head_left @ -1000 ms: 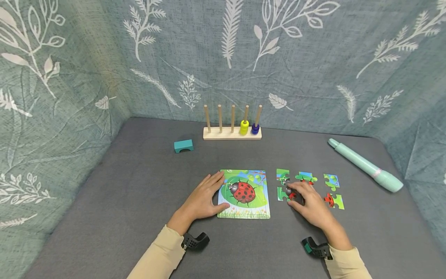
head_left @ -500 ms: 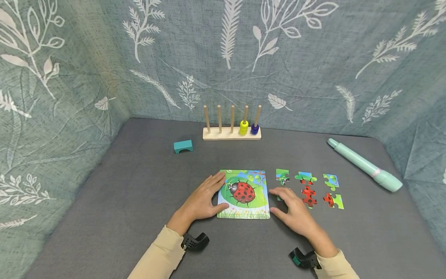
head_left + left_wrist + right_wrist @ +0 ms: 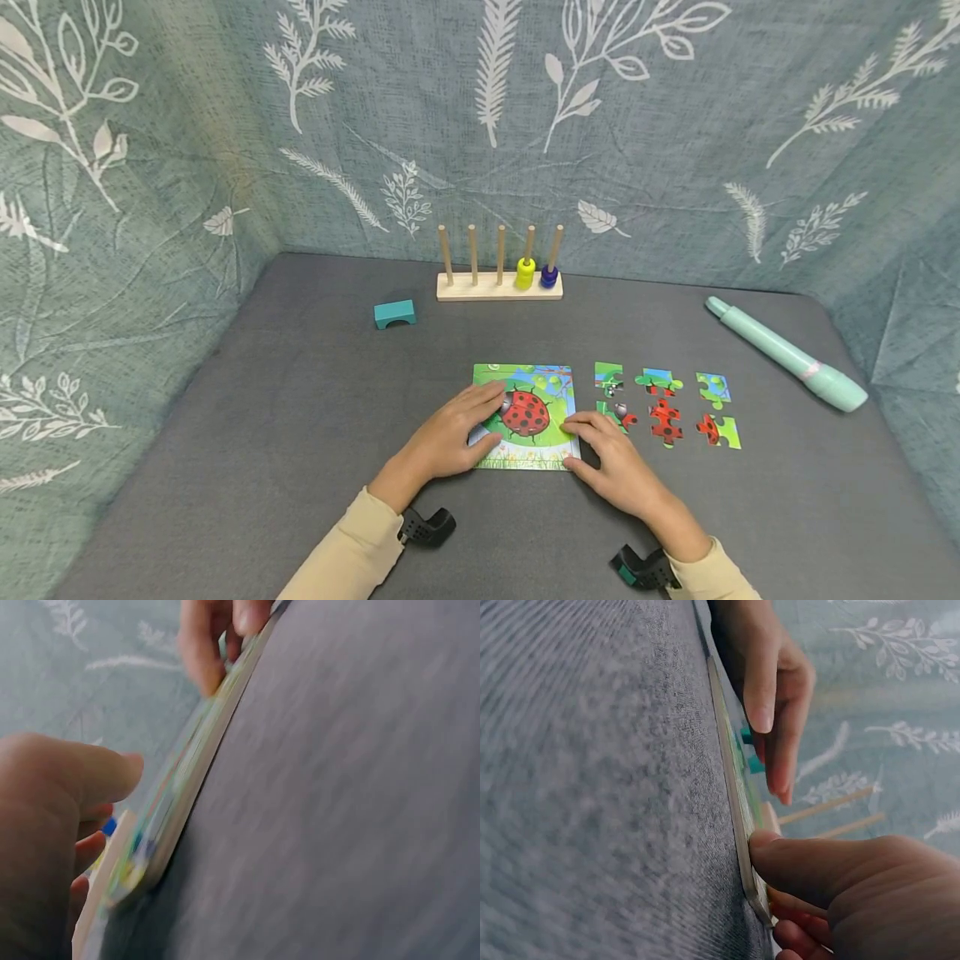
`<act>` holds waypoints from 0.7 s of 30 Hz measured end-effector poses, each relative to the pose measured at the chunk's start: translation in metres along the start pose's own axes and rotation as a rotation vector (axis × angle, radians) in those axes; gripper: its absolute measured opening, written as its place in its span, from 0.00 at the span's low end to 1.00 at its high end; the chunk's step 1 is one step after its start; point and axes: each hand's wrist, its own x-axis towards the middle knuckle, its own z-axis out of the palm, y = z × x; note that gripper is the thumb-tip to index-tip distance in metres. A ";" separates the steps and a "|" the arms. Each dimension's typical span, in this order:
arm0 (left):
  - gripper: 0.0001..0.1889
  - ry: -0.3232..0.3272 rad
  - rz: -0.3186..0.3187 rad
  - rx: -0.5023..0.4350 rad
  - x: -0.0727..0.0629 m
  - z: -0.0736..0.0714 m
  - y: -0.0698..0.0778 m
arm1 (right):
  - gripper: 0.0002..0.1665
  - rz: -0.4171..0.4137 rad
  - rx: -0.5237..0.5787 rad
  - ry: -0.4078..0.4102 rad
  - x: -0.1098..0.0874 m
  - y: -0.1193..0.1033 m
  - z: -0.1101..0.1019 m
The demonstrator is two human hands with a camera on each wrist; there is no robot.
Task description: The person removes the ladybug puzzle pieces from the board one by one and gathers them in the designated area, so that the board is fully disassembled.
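A square ladybug puzzle (image 3: 531,415) lies flat on the dark tabletop in the head view. My left hand (image 3: 450,429) reaches over its left side, fingers extended and thumb apart, holding nothing. At the right side my right hand (image 3: 618,467) rests its thumb and fingertips on the puzzle's face close to the border. The right wrist view shows the thumb (image 3: 780,851) on the board near a corner, the other fingers partly hidden beyond. Right of the puzzle lie several loose jigsaw pieces (image 3: 665,422) in two rows, printed with ladybug and leaf parts.
Behind the puzzle stands a wooden peg rack (image 3: 480,292) with yellow and dark blue beads on two pegs. A teal arched block (image 3: 394,313) sits left of it. A mint-green tube (image 3: 780,346) lies at far right. Patterned cloth (image 3: 420,108) rises behind the table.
My right hand has moved left from the loose pieces to the puzzle's right side, uncovering those pieces. My left hand has shifted slightly right, from the puzzle's left edge over its picture.
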 end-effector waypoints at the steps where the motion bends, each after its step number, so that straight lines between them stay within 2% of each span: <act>1: 0.28 -0.006 0.012 0.003 0.001 0.001 0.003 | 0.24 0.000 -0.002 0.000 0.000 0.000 0.000; 7: 0.24 -0.102 0.091 0.015 0.003 0.010 0.020 | 0.23 0.014 0.004 0.008 0.001 -0.001 0.000; 11: 0.22 -0.153 0.102 0.010 0.003 0.013 0.024 | 0.23 0.023 0.021 0.038 0.002 -0.003 0.002; 16: 0.21 -0.166 0.077 -0.005 0.004 0.014 0.023 | 0.25 0.035 0.043 0.076 0.003 -0.005 0.004; 21: 0.21 -0.162 0.082 -0.019 0.005 0.016 0.021 | 0.28 0.058 0.068 0.063 0.002 -0.006 0.003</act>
